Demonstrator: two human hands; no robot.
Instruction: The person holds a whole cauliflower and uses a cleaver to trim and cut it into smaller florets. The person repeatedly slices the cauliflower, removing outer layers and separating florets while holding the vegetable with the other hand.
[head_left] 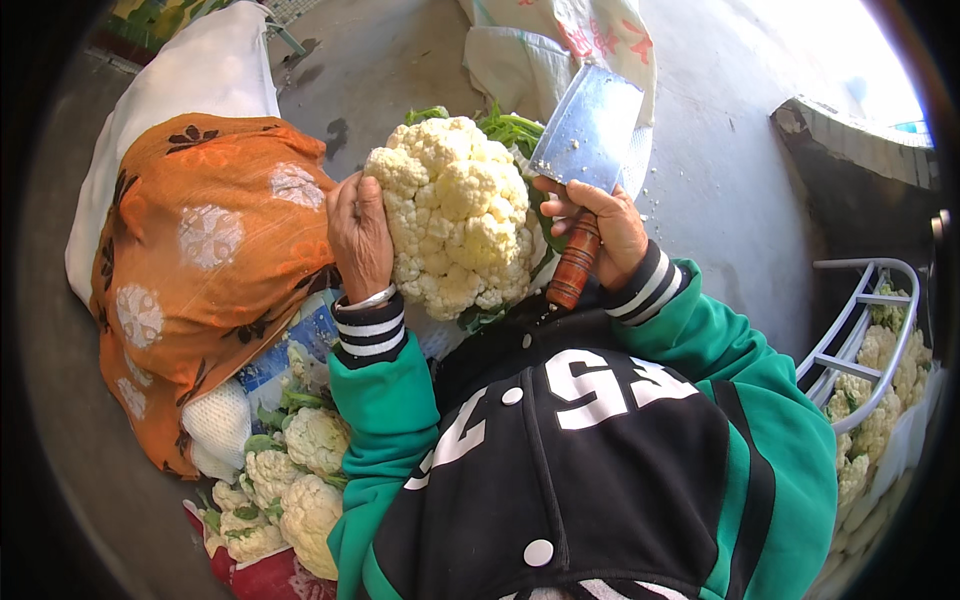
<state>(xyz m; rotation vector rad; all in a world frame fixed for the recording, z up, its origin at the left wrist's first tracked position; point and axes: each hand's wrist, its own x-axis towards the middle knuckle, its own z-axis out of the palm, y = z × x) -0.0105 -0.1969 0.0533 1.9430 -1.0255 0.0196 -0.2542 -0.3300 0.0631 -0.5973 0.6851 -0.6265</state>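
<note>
A large pale cauliflower (455,215) is held up in front of me, with green leaves showing behind its top and right side. My left hand (362,235) grips its left edge, thumb on the curds and the other fingers partly hidden. In my right hand (600,230) is a cleaver (588,130) with a turned reddish-brown wooden handle. Its broad blade points up and away, flat face toward me with small crumbs on it. The blade's lower left corner is close to the leaves; whether it touches them I cannot tell.
Several cauliflowers (310,510) lie at my lower left beside an orange patterned cloth (200,260). A whitish woven sack (510,60) lies on the grey floor ahead. At right stand a metal frame (880,375) and more cauliflower pieces (880,350), below a dark curved edge (850,140).
</note>
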